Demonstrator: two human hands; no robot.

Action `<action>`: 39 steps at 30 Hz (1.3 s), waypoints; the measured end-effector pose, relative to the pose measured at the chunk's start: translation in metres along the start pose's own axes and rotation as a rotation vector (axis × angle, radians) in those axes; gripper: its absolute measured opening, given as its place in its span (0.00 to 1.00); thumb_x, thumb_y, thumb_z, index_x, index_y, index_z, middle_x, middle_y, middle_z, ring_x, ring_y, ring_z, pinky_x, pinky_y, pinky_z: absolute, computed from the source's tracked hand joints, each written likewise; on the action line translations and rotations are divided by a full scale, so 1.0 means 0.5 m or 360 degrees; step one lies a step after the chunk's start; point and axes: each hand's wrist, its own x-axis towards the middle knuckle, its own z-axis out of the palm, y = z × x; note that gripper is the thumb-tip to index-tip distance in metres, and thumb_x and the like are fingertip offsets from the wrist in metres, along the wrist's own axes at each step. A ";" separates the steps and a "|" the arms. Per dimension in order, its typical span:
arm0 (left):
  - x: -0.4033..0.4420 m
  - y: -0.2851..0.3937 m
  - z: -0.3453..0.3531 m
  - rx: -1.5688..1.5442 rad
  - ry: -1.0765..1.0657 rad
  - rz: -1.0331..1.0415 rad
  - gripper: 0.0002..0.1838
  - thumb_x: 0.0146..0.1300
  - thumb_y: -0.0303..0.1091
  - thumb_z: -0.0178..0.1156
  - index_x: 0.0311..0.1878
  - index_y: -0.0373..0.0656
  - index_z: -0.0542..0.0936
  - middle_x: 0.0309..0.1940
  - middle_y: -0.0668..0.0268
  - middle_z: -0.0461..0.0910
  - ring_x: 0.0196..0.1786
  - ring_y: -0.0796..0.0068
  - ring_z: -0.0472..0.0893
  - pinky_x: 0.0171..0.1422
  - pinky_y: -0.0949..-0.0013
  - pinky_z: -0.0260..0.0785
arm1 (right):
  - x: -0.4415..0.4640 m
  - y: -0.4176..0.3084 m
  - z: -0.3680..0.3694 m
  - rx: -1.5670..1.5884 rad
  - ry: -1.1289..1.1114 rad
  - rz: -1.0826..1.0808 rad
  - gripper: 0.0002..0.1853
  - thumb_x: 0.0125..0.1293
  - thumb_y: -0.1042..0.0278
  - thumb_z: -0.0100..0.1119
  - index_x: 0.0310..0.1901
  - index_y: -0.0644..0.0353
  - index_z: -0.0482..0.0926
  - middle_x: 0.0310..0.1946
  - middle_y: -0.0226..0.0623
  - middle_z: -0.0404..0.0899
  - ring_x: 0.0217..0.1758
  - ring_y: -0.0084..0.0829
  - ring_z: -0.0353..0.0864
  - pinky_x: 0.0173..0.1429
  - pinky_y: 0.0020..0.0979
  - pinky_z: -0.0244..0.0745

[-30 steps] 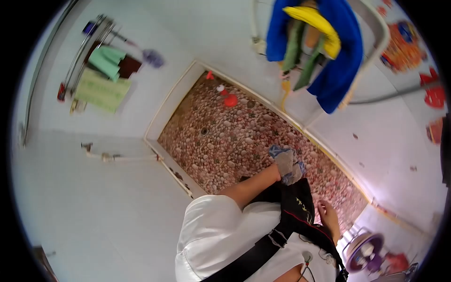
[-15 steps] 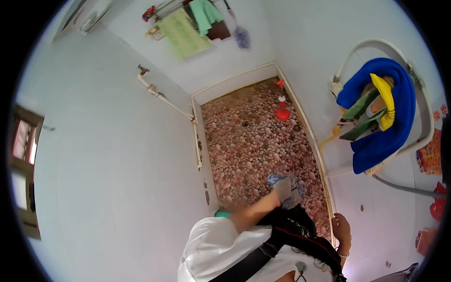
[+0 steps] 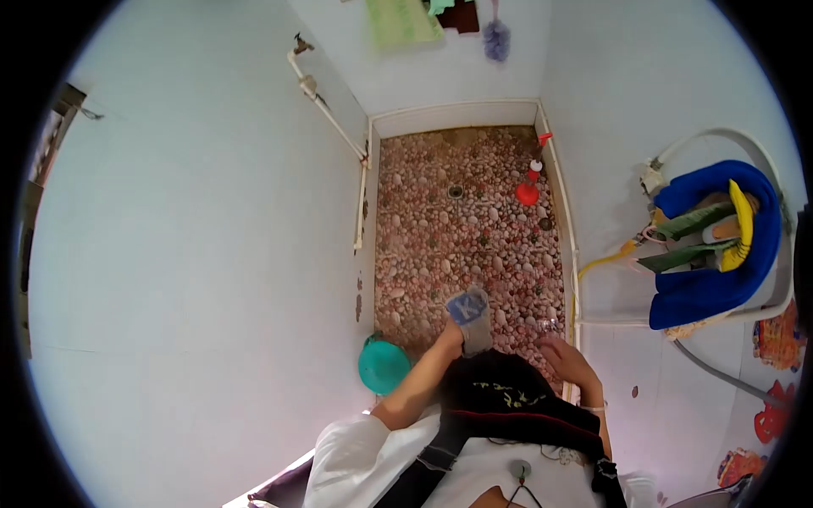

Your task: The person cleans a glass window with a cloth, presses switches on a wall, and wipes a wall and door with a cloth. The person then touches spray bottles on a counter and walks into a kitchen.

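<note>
My left hand (image 3: pixel 455 337) grips a grey cloth (image 3: pixel 476 326) with a blue patch and white lettering, low over the pebble-patterned floor (image 3: pixel 474 245). Its fingers are partly hidden by the cloth. Out to the right, my right hand (image 3: pixel 566 359) has its fingers loosely apart and holds nothing that I can see. A small, shiny blur shows just beyond its fingertips. Between the two hands lies the black cap-like or apron-like garment (image 3: pixel 508 381) with yellowish lettering, in front of my body.
A teal basin (image 3: pixel 384 367) stands by the left wall. A red plunger-like object (image 3: pixel 528 194) stands near the right wall, close to a floor drain (image 3: pixel 456 193). A blue-lined rack (image 3: pixel 758 245) with a yellow cloth hangs on the right. Pipes and a tap (image 3: pixel 302 44) run along the left wall.
The grey cloth and my left hand have moved left and up in view, and the blue patch now faces me. My right hand has come inward. More of the teal basin shows.
</note>
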 end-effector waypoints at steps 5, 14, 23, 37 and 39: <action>-0.010 0.058 -0.018 0.0629 0.0083 0.0709 0.17 0.68 0.36 0.50 0.57 0.41 0.70 0.50 0.64 0.76 0.51 0.70 0.77 0.55 0.65 0.70 | 0.170 -0.106 0.038 0.0495 -0.0105 0.0237 0.21 0.72 0.55 0.45 0.60 0.59 0.69 0.49 0.36 0.77 0.48 0.32 0.77 0.51 0.30 0.71; -0.071 0.268 -0.021 0.1299 -0.0025 0.1415 0.17 0.66 0.27 0.45 0.57 0.37 0.71 0.51 0.51 0.75 0.55 0.55 0.75 0.60 0.63 0.65 | 0.367 -0.248 0.129 0.2155 -0.0630 0.0016 0.26 0.69 0.65 0.52 0.66 0.56 0.58 0.66 0.41 0.59 0.68 0.41 0.63 0.66 0.51 0.66; -0.092 0.340 -0.154 0.0544 0.0444 0.1232 0.12 0.69 0.29 0.47 0.52 0.39 0.74 0.45 0.62 0.78 0.48 0.72 0.78 0.55 0.70 0.68 | 0.582 -0.399 0.132 0.2468 -0.1196 0.0544 0.26 0.71 0.51 0.33 0.64 0.56 0.64 0.64 0.43 0.65 0.67 0.48 0.62 0.70 0.55 0.55; -0.385 0.756 0.137 0.0157 0.0086 0.2638 0.25 0.73 0.46 0.36 0.44 0.33 0.75 0.46 0.47 0.73 0.51 0.59 0.71 0.62 0.60 0.61 | 0.920 -0.495 0.040 0.2405 -0.1559 0.0693 0.24 0.70 0.50 0.37 0.61 0.54 0.69 0.61 0.43 0.69 0.64 0.49 0.66 0.61 0.56 0.67; -0.403 0.777 0.186 0.0183 -0.0047 0.2749 0.22 0.71 0.46 0.40 0.42 0.36 0.76 0.43 0.51 0.73 0.48 0.62 0.71 0.59 0.61 0.62 | 0.893 -0.610 0.008 0.2404 -0.1719 0.0759 0.25 0.69 0.49 0.38 0.60 0.54 0.69 0.60 0.42 0.70 0.63 0.49 0.68 0.60 0.55 0.68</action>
